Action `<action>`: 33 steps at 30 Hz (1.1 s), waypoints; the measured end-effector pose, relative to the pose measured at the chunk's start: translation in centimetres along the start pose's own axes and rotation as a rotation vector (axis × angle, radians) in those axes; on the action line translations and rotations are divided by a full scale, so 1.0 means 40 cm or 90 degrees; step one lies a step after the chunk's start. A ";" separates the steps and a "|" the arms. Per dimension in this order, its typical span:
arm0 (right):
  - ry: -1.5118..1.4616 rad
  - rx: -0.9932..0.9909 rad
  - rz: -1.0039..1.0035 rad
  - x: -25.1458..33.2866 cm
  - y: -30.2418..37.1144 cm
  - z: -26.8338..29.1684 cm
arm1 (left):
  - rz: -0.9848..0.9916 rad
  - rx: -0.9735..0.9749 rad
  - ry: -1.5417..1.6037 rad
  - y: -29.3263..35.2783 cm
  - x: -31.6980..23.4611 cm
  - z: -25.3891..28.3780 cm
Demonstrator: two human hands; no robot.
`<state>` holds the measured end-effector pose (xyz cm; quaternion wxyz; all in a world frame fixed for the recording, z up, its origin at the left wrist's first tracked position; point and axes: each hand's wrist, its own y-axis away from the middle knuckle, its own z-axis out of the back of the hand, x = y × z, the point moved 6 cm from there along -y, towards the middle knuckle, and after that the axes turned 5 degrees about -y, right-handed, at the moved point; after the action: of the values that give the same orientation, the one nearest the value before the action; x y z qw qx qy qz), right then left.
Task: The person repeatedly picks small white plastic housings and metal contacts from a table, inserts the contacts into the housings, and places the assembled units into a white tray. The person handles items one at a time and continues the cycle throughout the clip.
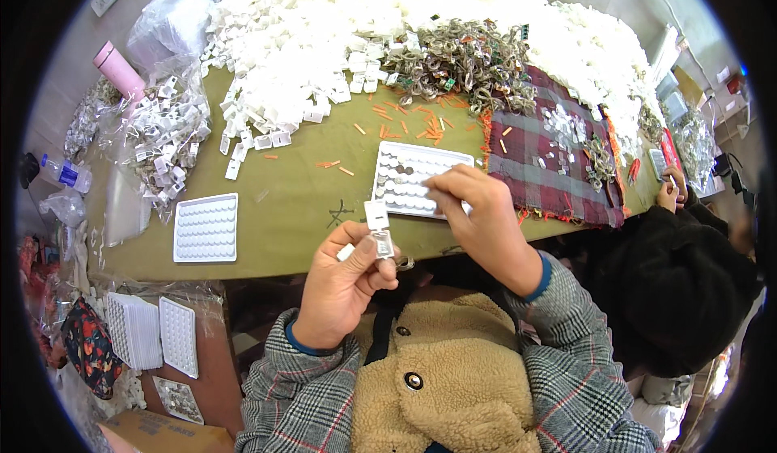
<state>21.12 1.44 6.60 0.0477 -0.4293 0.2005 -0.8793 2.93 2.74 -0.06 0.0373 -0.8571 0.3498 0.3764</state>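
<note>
My left hand [344,283] is closed on a small white plastic case [380,243], held upright between thumb and fingers. A looped greyish wire [405,264] shows just beside those fingertips. My right hand [486,214] reaches over the right part of a white tray [392,204] with rows of round pockets. Its fingers are bent together at the pockets, and whatever they pinch is hidden. Several small dark and silvery discs [399,170] lie in the tray's left pockets.
White plastic pieces [283,57] form a large heap at the back, with a pile of wires [469,61] before it. Orange strips [437,129] are scattered near a plaid cloth [550,154]. Another pocketed tray [205,228] lies left. A co-worker [680,275] sits at right.
</note>
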 end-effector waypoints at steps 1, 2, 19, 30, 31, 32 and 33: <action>0.036 -0.016 0.010 -0.016 -0.026 -0.012 | -0.006 -0.009 0.008 -0.005 -0.007 0.006; 0.048 -0.010 -0.006 -0.032 -0.041 -0.027 | -0.015 -0.016 0.020 -0.010 -0.013 0.013; 0.146 0.108 0.153 -0.052 -0.090 -0.099 | 0.009 0.020 0.121 -0.041 -0.002 0.030; -0.088 0.034 0.063 0.029 -0.015 -0.036 | -0.022 0.003 0.111 -0.022 0.012 0.014; -0.102 0.047 0.061 0.053 0.010 -0.031 | -0.017 0.004 0.101 -0.017 0.018 0.008; -0.115 0.059 0.060 0.073 0.031 -0.030 | -0.016 0.010 0.093 -0.014 0.025 0.002; -0.119 0.052 0.087 0.090 0.043 -0.030 | -0.019 0.022 0.089 -0.010 0.031 -0.006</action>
<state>17.79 -0.69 7.92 0.1435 -0.4924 0.1881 -0.8376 3.92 2.27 -0.78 0.0327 -0.8857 0.3452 0.3087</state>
